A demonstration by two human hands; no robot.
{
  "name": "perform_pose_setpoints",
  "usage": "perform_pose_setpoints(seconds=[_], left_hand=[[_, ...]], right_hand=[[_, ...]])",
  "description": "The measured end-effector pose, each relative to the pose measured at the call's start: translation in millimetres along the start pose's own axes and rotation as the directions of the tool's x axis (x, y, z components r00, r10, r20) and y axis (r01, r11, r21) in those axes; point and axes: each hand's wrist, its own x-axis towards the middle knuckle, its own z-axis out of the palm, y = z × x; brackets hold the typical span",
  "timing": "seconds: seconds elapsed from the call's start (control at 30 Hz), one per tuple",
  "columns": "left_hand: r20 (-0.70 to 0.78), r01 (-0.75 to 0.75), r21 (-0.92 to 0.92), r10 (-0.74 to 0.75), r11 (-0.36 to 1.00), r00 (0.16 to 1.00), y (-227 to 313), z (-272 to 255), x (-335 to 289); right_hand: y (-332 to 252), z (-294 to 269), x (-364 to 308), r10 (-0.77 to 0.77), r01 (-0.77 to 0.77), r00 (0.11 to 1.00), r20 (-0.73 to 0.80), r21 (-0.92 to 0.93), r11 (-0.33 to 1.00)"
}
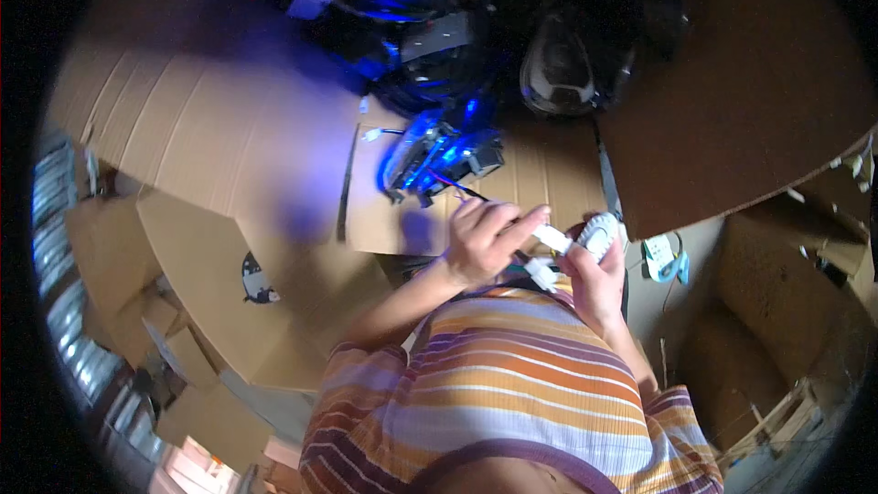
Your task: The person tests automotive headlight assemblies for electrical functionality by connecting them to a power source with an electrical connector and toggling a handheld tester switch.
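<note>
The fingers of the left hand pinch a white connector; those of the right hand clamp a ridged white device just beside it. A blue-glowing lamp rests on cardboard ahead. Seemingly a wiring step, calling next for steady alignment.

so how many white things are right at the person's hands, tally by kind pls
White plugs: 2 (one between the left hand and right hand, one just below it in the picture)
White oval gadget: 1 (in the right hand)
Total: 3
</note>
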Motion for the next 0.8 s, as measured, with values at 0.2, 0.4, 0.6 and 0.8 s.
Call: perform_pose_setpoints(seconds=[0.2, 0.4, 0.6, 0.8], left_hand=[[0.018, 0.026, -0.103, -0.024, 0.994, 1.0, 0, 11, 1], [0.032, 0.044, -0.202, -0.038, 0.978, 0.999, 8, 19, -4], [0.052, 0.03, -0.275, -0.016, 0.961, 0.999, 15, 27, -4], [0.07, 0.035, -0.245, -0.019, 0.969, 0.997, 16, 22, 2]], right_hand=[[2, -10, 6, -0.056, 0.051, 0.998, 0.028, 0.157, 0.986], [5, -16, 7, -0.071, 0.071, 0.989, -0.128, -0.009, 0.997], [5, -28, 16, -0.102, 0.072, 0.966, -0.237, -0.134, 0.988], [-8, -35, 7, -0.063, 0.056, 0.997, -0.04, -0.143, 0.988]])
